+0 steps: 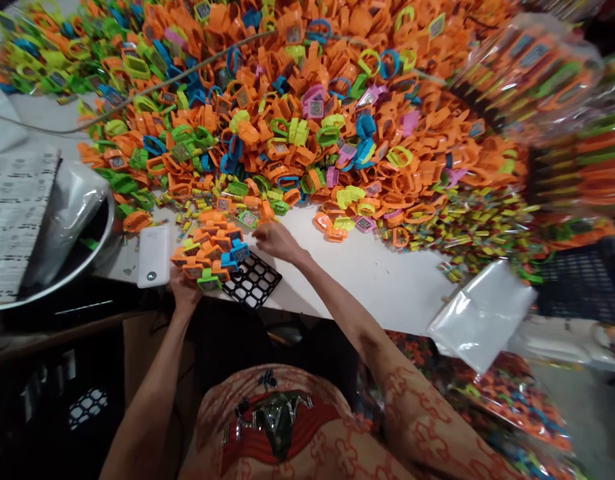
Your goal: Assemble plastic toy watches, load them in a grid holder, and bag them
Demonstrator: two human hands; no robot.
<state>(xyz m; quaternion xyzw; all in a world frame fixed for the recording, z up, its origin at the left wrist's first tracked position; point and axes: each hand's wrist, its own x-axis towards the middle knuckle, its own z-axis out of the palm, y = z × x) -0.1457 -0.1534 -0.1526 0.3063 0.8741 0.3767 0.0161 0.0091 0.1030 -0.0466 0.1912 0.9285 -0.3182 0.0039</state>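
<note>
Toy watches [212,247] by the left hand [186,288]: orange, blue, green. Grid [254,283] just nearer than the right hand [272,239]: black lattice. Heap [287,120] beyond both: mostly orange, flecked pink, blue, lime.

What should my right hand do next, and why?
Probably bring a toy watch from the pile to the black grid: bare cells show at its right end, grouped watches crowd its left, and your right hand is beside the pile's near edge. Whether it holds one is unclear.
</note>
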